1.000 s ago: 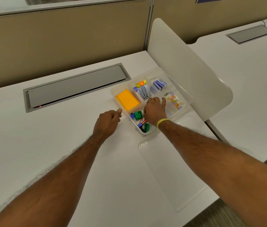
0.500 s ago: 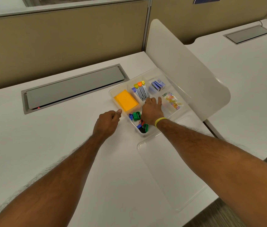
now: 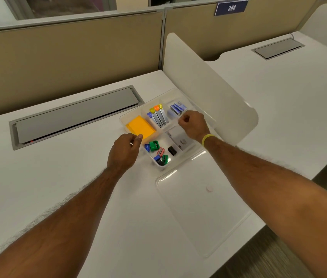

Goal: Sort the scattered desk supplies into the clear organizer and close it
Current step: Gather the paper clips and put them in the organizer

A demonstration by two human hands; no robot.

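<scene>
White desk (image 3: 68, 197). Clear lid (image 3: 198, 217) lies flat at near right. Open clear organizer (image 3: 122, 118) sits just beyond it, against divider (image 3: 208, 87). Left hand (image 3: 124, 151) clenched, thumb at organizer's left rim by yellow pad (image 3: 140, 126). Right hand (image 3: 193, 125) curled over right compartments, can't tell what it grasps. Sharpeners (image 3: 154, 146) in near compartment.

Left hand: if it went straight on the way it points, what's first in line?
Probably the orange note pad. The left hand points forward and right, its fingertips at the left wall of the organizer, with the pad's near corner just beyond. Depth is unclear: it may meet that wall first.
</scene>
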